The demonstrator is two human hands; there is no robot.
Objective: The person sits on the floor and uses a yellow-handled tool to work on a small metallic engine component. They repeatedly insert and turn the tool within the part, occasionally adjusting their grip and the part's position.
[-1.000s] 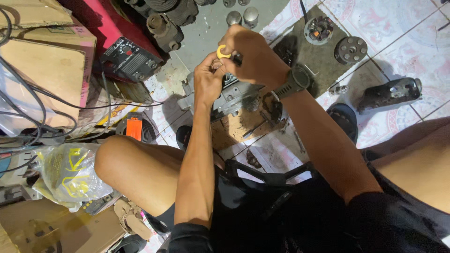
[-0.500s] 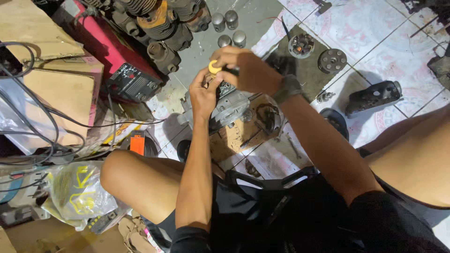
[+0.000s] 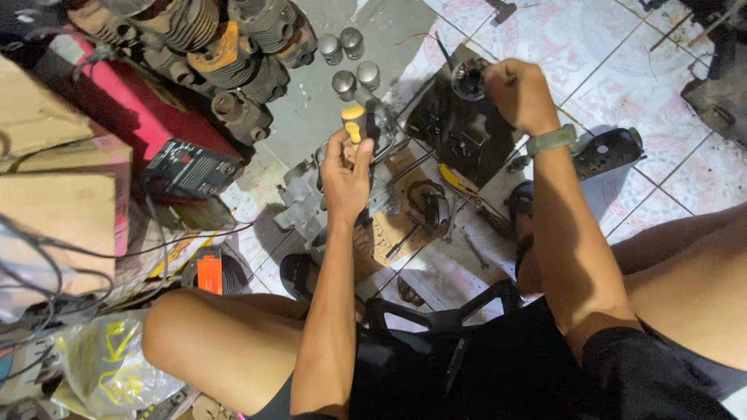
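Observation:
I sit on a tiled floor over a grey metal engine casing. My left hand grips a screwdriver with a yellow and black handle, held upright above the casing. My right hand has reached to the far right and closes around a small round metal part that sits on a dark plate. A grey watch is on my right wrist.
Several finned engine cylinders and a red box-shaped machine stand at the upper left. Small metal pistons lie beyond the casing. Cardboard, cables and a plastic bag crowd the left. A dark cover lies right.
My right hand has left the screwdriver handle and moved right to the round metal part on the dark plate. My left hand stays on the screwdriver over the casing.

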